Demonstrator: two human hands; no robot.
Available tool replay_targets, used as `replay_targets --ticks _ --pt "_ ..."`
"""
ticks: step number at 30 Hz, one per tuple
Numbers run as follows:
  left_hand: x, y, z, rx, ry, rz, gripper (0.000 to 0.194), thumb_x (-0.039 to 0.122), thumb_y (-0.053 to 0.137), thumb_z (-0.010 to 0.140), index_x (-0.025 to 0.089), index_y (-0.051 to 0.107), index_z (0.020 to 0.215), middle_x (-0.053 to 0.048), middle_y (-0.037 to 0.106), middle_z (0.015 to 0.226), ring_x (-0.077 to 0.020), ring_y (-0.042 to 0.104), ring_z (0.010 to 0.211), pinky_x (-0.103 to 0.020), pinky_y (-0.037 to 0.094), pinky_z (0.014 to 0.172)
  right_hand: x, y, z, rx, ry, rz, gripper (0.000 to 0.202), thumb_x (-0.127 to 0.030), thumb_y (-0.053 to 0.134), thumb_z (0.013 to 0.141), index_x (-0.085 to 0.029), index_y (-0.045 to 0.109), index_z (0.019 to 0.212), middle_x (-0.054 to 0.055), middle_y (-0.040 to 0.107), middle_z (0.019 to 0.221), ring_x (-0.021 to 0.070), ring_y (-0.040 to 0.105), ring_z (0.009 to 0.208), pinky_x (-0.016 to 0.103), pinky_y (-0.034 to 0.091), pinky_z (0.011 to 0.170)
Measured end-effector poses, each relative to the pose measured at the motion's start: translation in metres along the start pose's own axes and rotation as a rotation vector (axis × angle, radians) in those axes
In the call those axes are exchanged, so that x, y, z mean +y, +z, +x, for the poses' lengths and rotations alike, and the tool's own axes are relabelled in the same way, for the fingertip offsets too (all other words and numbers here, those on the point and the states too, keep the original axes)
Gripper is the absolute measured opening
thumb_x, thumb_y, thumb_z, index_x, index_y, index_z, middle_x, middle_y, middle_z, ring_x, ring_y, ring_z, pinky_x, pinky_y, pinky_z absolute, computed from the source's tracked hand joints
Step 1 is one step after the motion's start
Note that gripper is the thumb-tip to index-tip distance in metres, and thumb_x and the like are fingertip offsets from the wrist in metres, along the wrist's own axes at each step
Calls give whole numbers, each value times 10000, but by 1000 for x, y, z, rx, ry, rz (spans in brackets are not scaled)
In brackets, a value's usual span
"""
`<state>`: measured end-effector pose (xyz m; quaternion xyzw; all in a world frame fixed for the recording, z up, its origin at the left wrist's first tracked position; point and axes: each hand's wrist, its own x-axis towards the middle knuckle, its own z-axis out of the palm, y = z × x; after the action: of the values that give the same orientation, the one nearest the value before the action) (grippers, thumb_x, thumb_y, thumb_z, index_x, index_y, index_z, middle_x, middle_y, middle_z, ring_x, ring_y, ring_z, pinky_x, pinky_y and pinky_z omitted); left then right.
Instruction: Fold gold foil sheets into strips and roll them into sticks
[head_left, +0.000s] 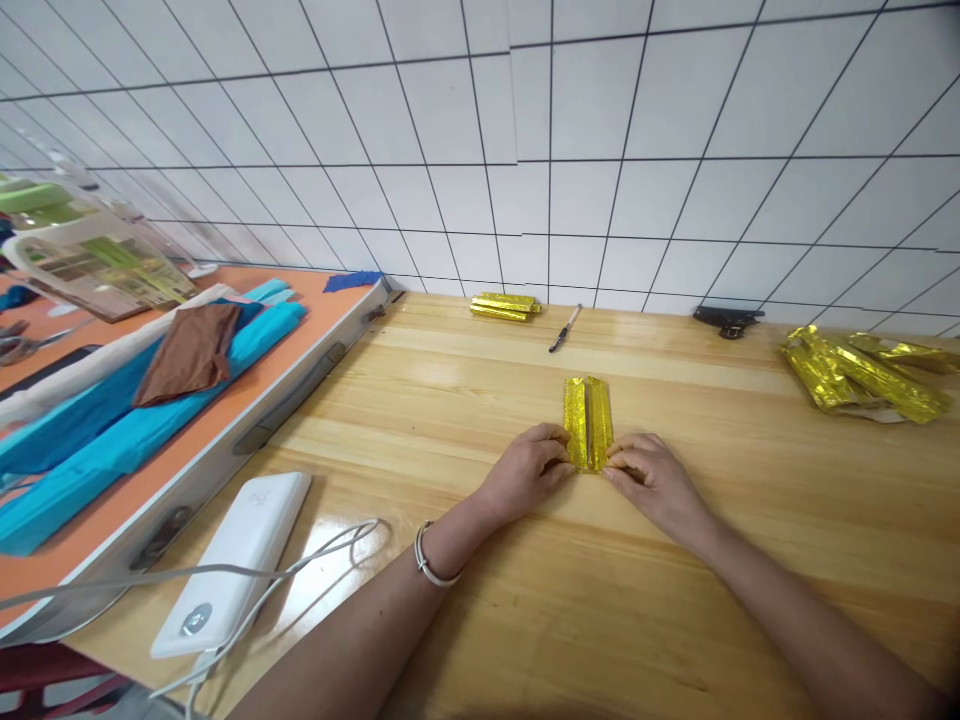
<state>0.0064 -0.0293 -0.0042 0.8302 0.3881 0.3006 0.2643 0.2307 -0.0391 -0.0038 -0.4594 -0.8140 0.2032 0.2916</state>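
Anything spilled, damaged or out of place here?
Nothing looks spilled or broken. Slightly untidy: the charging cable loops loosely across the power bank, and the gold foil pieces at far right lie in a crumpled jumble.

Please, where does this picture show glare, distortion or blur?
Head view: white glare on the pale wooden table beside the white plastic power bank; glints on the creased gold foil piece near the centre; black grid lines fanning outward on the white wall; softness in the clear, white-rimmed plastic box, far left.
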Motion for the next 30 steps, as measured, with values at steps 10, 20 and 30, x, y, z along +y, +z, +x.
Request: replay_targets --ticks 10,20,30 --pt "6 11 5 83 -71 218 120 142 541 776 154 549 657 -68 576 981 -173 555 890 -310 461 839 -8 6 7 3 57 -172 118 -201 573 753 -205 562 636 29 587 759 183 505 776 335 386 739" --pt "9 11 5 84 -54 250 65 133 556 752 159 543 694 -73 571 975 -186 549 910 -319 458 826 -5 8 7 11 54 -215 88 -210 585 735 -206 554 652 38 569 773 199 493 797 337 370 731" --pt "5 5 4 30 -21 226 110 186 523 833 160 572 738 -77 576 1019 -185 544 941 -328 452 854 -2 5 4 -9 6 -119 40 -288 643 744 -250 635 756 19 602 864 195 501 844 350 364 760"
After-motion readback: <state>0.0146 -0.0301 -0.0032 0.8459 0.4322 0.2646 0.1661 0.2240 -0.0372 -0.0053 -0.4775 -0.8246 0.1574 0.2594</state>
